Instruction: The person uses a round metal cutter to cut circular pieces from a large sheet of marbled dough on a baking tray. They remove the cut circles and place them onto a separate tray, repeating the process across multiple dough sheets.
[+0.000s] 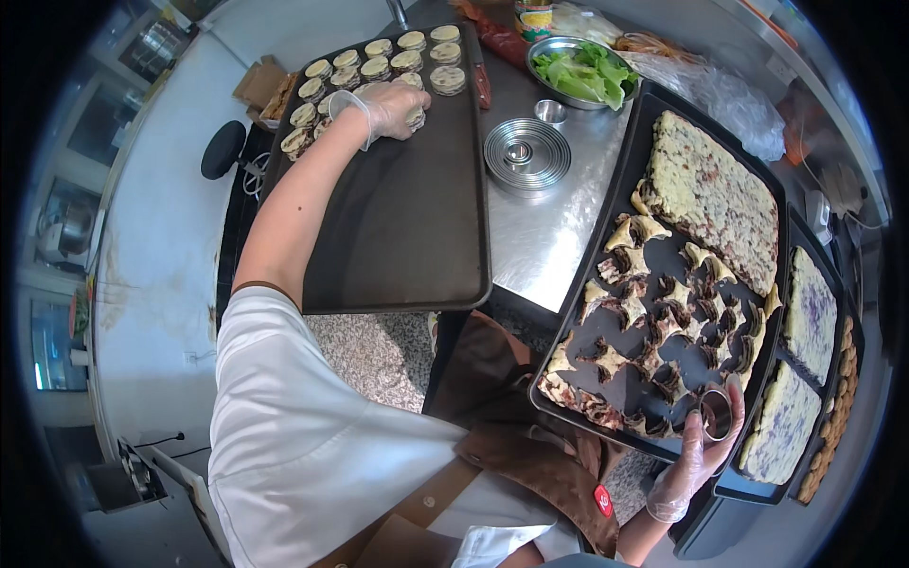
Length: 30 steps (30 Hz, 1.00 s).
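Observation:
My left hand (387,110), in a clear plastic glove, reaches over the dark baking tray (398,234) on the left. Its fingers close around a layered dough round (417,121) at the tray's surface, partly hidden by the hand. Several similar rounds (447,79) stand in rows at the tray's far end. My gloved right hand (699,444) grips a metal ring cutter (716,414) at the near right corner of a second dark tray (692,454). That tray carries cut-out layered dough scraps (667,326) and an uncut layered slab (714,199).
Between the trays, nested ring cutters (528,157) and a small ring (550,111) sit on the steel table (543,263). Behind them is a metal bowl of lettuce (582,71). Farther right, another tray holds purple-speckled slabs (781,422). A red-handled tool (482,85) lies beside the left tray.

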### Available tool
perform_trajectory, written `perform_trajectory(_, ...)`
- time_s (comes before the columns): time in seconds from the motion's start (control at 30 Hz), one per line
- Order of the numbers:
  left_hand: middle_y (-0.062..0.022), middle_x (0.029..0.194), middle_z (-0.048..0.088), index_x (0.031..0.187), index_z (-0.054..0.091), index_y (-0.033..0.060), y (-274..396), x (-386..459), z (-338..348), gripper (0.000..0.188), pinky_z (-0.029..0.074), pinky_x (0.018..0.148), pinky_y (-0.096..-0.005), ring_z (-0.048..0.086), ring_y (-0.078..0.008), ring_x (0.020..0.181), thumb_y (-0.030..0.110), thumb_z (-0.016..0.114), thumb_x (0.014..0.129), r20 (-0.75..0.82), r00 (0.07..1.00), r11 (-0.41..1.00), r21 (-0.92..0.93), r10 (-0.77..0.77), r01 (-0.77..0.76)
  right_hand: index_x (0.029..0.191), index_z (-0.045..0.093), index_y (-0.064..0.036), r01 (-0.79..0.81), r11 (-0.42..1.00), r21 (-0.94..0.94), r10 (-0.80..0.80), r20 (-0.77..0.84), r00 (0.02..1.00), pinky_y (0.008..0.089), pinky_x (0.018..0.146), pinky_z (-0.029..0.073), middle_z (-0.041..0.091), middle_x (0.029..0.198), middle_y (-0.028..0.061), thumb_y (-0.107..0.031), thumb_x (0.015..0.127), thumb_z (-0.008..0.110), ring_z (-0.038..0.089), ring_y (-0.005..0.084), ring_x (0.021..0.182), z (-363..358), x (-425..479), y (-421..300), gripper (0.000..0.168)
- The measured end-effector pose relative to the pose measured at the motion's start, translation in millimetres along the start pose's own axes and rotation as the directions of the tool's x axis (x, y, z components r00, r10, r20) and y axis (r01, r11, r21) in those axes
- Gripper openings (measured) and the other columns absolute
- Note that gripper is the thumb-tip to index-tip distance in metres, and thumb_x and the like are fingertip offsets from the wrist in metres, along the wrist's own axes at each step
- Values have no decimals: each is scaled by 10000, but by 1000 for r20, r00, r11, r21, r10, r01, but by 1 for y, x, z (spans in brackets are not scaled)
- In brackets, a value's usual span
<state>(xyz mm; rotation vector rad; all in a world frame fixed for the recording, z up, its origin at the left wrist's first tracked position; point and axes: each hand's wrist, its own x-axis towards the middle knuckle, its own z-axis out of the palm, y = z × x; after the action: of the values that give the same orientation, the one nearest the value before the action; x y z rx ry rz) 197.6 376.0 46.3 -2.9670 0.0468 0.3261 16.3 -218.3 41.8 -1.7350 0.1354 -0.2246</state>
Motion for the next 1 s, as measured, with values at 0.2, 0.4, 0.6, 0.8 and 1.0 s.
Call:
perform_trajectory(0.2, -126, 1350, 632, 1355, 610, 84, -20, 4, 9, 631, 474, 1104, -414, 566, -302, 1310, 132, 823, 763, -85, 990, 980, -158, 110, -122, 1502, 476, -56, -1, 1000, -8, 1, 1, 1000, 341, 1079, 442, 616, 1333, 114, -241, 840, 853, 582, 205, 1191, -2, 2, 2, 783)
perform_trajectory(0.4, -68, 1253, 647, 1325, 626, 42, -58, -22, -25, 509, 489, 1037, -343, 589, -182, 1199, 88, 790, 846, -159, 983, 719, -694, -96, -42, 1508, 471, -28, 55, 997, -47, -55, 15, 998, 371, 1141, 384, 550, 1430, 130, -246, 913, 752, 535, 223, 1274, -5, 4, -3, 693)
perform_trajectory(0.6, -116, 1216, 678, 1259, 637, 8, -84, -37, 3, 510, 509, 1037, -363, 625, -243, 1198, 119, 835, 802, -71, 988, 826, -559, -135, 73, 1511, 478, -52, 39, 998, -56, -38, 16, 999, 369, 1139, 375, 552, 1402, 117, -259, 920, 747, 525, 230, 1278, -14, 6, 6, 682)
perform_trajectory(0.8, -175, 1352, 652, 1391, 603, 63, -68, -51, 27, 698, 477, 1098, -404, 605, -326, 1280, 186, 872, 759, -42, 981, 925, -345, -187, 161, 1504, 485, -52, 51, 997, -62, -49, 37, 998, 381, 1148, 369, 542, 1424, 109, -247, 913, 743, 516, 227, 1287, -7, 6, -2, 673)
perform_trajectory(1.0, -173, 1415, 616, 1419, 587, 80, -58, -59, 27, 731, 450, 1125, -413, 575, -348, 1315, 245, 867, 764, -33, 969, 922, -317, -243, 220, 1502, 486, -49, 35, 996, -76, -31, 49, 998, 384, 1148, 367, 524, 1444, 98, -257, 906, 745, 510, 226, 1290, -8, 1, -1, 682)
